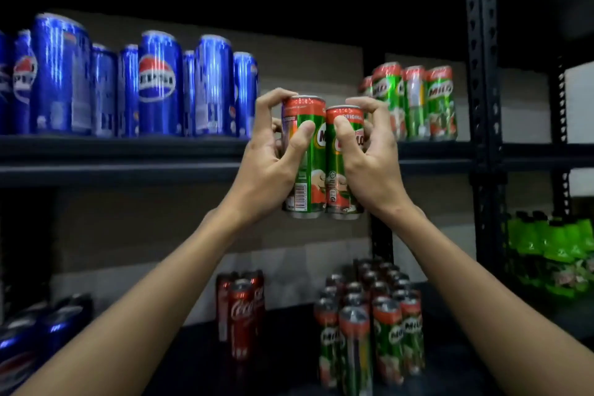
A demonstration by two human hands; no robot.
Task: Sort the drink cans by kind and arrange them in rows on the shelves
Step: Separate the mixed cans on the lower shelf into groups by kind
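Dark metal shelving [479, 151] fills the view, dim room behind it, and both arms are up in front of the upper shelf [128, 151]. Left hand [273, 164] grips one green Milo can [303, 157], fingers curled over its red rim, thumb pressed across the front; right hand [369, 157] is wrapped around a second Milo can [340, 167] the same way. Both cans are upright, held side by side and touching, in the air at the upper shelf's edge, between the blue Pepsi cans [157, 83] lined up on the left of that shelf and a small cluster of Milo cans [414, 100] standing at its right end. Down on the lower shelf, a block of Milo cans [373, 325] stands packed together, a few red Coca-Cola cans [241, 309] beside them, more blue cans [38, 328] blurred at far left. Green packets [553, 244] sit on the neighbouring rack at right
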